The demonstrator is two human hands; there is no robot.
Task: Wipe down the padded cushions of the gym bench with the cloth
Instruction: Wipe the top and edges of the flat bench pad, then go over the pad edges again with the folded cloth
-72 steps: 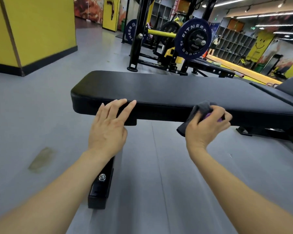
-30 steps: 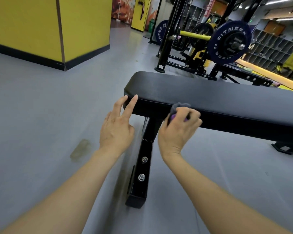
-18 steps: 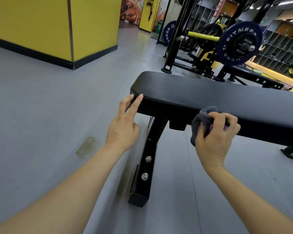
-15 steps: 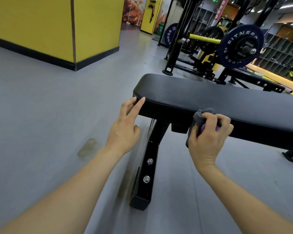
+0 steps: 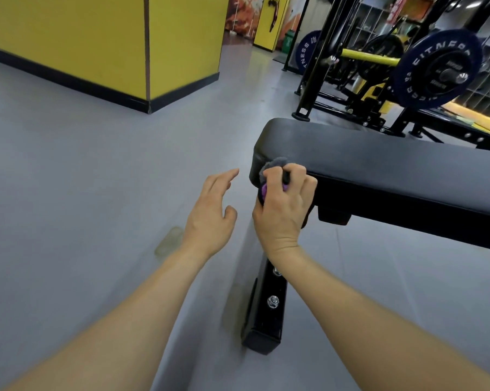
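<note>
The black padded bench cushion [image 5: 379, 159] runs from the middle of the view to the right edge. My right hand [image 5: 283, 210] grips a bunched grey cloth [image 5: 273, 165], with a bit of purple showing, and holds it against the near left corner of the cushion. My left hand [image 5: 210, 218] hovers in the air just left of that corner, fingers straight and spread, touching nothing. The black steel bench leg [image 5: 266, 309] with two bolts stands below my right wrist.
Grey rubber floor [image 5: 83, 193] spreads to the left, with a dull stain [image 5: 169, 241]. A yellow pillar [image 5: 125, 46] stands at the back left. Behind the bench is a black rack [image 5: 320, 60] with a barbell and a blue weight plate [image 5: 435, 69].
My right hand has slid the cloth left along the cushion's front edge to its near corner. My left hand has come off the cushion corner and now hangs free beside it.
</note>
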